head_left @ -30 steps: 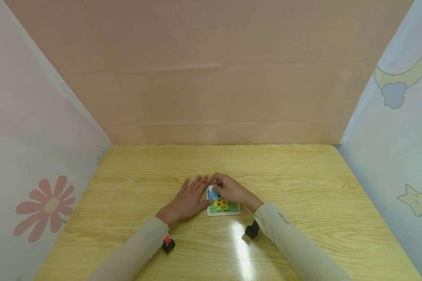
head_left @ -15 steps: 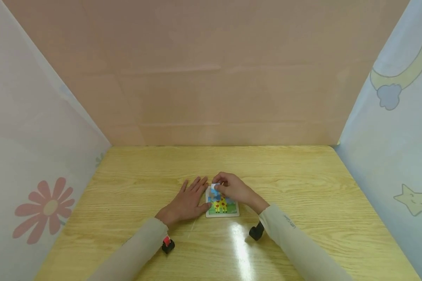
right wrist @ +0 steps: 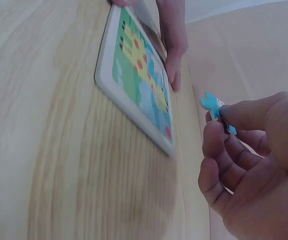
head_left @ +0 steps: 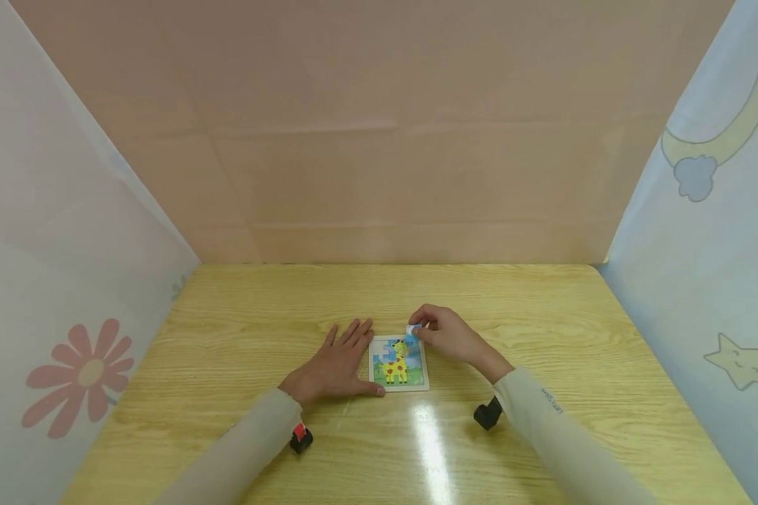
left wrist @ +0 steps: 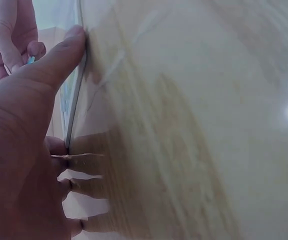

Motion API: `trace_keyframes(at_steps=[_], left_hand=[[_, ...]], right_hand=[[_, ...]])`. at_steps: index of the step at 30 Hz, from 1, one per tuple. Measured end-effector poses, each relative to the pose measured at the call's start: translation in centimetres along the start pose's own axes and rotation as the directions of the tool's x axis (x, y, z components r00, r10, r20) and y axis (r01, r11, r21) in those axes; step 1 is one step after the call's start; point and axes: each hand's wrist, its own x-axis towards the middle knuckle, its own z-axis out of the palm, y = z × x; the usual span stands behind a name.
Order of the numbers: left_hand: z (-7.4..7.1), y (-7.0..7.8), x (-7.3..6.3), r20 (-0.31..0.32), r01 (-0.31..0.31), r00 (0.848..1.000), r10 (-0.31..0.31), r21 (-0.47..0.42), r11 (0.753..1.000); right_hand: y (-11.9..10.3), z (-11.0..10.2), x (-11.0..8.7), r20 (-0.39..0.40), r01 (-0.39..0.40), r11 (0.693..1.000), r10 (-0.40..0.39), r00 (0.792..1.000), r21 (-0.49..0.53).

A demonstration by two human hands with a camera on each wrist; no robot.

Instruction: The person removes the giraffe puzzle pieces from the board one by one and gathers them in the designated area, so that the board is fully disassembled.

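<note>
A small jigsaw puzzle point(head_left: 395, 372) with a yellow giraffe on green and blue lies on the table in a pale frame. Its upper left part shows a pale bare patch. My left hand point(head_left: 333, 363) rests flat at the frame's left side, fingers spread and thumb at the near edge. In the left wrist view, that thumb point(left wrist: 59, 62) touches the frame's edge. Between thumb and fingers, my right hand point(head_left: 451, 335) pinches a blue and white puzzle piece point(head_left: 413, 330) near the puzzle's far right corner. The right wrist view shows this puzzle piece point(right wrist: 217, 111) raised clear of the frame.
The wood-grain table point(head_left: 259, 301) extends around the puzzle. A plain tan wall point(head_left: 379, 175) stands behind it. Printed side panels rise at left, with a flower point(head_left: 88, 372), and at right, with a moon point(head_left: 723, 144) and star. Black wrist cameras hang beneath both sleeves.
My right hand has lifted the puzzle piece from the puzzle's upper left and carried it right. The left thumb has slid down to the frame's near edge; the left fingers stay put.
</note>
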Motion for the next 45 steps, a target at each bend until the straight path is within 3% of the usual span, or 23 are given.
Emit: trace_keyframes(at_steps=[12, 23, 31, 45], left_hand=[[0.3, 0.3, -0.1, -0.036, 0.011, 0.999, -0.010, 0.023, 1.000], [0.4, 0.2, -0.2, -0.057, -0.002, 0.998, 0.002, -0.002, 1.000], [0.2, 0.5, -0.2, -0.040, 0.001, 0.999, -0.001, -0.002, 1.000], [0.2, 0.5, 0.0, -0.033, 0.012, 0.999, -0.012, 0.003, 1.000]], right_hand=[[2.2, -3.3, -1.1, -0.055, -0.035, 0.997, 0.031, 0.998, -0.072], [4.0, -4.9, -1.4, -0.111, -0.075, 0.984, 0.058, 0.992, -0.159], [5.5, -5.1, -1.1, -0.138, -0.099, 0.970, 0.069, 0.988, -0.221], [6.5, -4.8, -1.5, -0.180, -0.070, 0.948, 0.013, 0.984, -0.311]])
